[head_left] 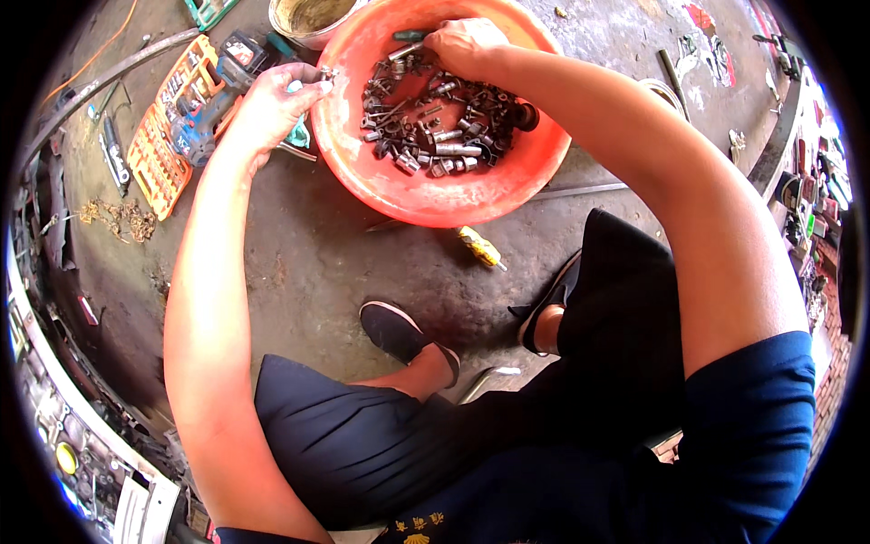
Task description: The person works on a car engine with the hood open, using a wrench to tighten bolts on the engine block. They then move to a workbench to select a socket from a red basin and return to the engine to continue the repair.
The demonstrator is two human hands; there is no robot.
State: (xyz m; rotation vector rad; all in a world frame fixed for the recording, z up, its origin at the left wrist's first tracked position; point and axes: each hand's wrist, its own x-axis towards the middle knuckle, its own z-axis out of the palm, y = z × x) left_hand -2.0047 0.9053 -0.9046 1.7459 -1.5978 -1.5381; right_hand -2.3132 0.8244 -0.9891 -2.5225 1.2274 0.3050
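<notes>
An orange plastic basin [412, 198] sits on the concrete floor ahead of my knees. It holds several dark metal bolts, nuts and sockets [435, 122]. My left hand [272, 104] is at the basin's left rim, fingers pinched on a small metal part [326, 72]. My right hand [464, 45] reaches into the far side of the basin, fingers curled down among the parts next to a green-handled tool [410, 35]; whether it grips one I cannot tell.
An orange socket-set case [168, 136] and a blue power drill [213, 100] lie left of the basin. A yellow-handled screwdriver [480, 247] lies on the floor in front of it. A pale bucket [308, 20] stands behind. My feet in dark shoes [399, 331] rest below.
</notes>
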